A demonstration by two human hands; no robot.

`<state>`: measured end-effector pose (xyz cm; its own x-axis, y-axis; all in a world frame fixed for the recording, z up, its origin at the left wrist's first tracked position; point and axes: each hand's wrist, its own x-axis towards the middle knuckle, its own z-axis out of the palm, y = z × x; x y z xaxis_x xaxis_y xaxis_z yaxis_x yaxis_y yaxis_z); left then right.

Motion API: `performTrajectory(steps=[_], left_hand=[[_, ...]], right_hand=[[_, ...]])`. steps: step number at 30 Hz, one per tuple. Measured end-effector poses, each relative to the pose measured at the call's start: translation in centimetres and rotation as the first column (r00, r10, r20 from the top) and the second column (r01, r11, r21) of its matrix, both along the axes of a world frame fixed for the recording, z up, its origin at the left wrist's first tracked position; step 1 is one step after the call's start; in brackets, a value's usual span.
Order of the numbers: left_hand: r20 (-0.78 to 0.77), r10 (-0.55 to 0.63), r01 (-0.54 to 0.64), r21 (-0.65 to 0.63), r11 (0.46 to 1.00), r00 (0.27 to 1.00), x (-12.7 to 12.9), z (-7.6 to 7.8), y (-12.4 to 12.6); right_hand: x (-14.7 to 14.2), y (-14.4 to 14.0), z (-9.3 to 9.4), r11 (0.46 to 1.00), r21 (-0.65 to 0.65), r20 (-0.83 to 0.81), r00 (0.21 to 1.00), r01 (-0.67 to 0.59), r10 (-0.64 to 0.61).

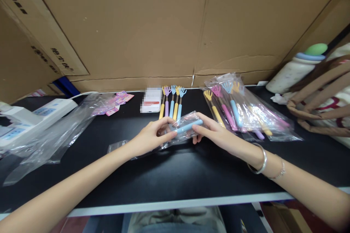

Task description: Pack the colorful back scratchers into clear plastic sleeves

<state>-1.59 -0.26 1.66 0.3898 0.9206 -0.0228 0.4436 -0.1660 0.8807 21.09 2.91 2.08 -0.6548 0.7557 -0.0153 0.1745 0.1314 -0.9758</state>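
A light blue back scratcher [189, 126] lies slantwise between my two hands above the black table, with its clawed end out of sight. Clear plastic wraps around it, and more of that bag [117, 146] trails out to the left under my wrist. My left hand [154, 134] closes thumb and fingers at the left end of the blue handle. At the other end, my right hand [214, 131] pinches the handle and film. Just behind my hands, several loose back scratchers [171, 103] in yellow, purple and blue lie side by side.
To the right lie several bagged back scratchers [236, 111], near a white bottle [291, 72] and a bag with brown handles [322, 105]. At left are empty plastic sleeves [62, 131], pink cards [117, 102] and a power strip [41, 118]. A phone [151, 100] lies before the cardboard wall [142, 25].
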Motion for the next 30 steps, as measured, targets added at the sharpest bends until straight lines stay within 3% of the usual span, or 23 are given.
performTrajectory(steps=[10,14,30], left_hand=[[0.063,-0.005,0.004,0.019,1.0,0.998,0.01,-0.41,-0.26],[0.019,0.019,-0.02,0.037,0.999,1.0,0.06,-0.35,-0.31],[-0.176,0.039,-0.013,0.142,0.99,0.984,-0.08,0.13,-0.22]], right_hand=[[-0.34,-0.17,-0.24,0.983,-0.022,-0.017,0.983,0.181,-0.182],[-0.28,-0.28,0.01,0.989,-0.023,-0.001,0.99,0.143,-0.143],[0.32,0.62,0.06,0.973,0.224,0.076,0.994,0.064,-0.083]])
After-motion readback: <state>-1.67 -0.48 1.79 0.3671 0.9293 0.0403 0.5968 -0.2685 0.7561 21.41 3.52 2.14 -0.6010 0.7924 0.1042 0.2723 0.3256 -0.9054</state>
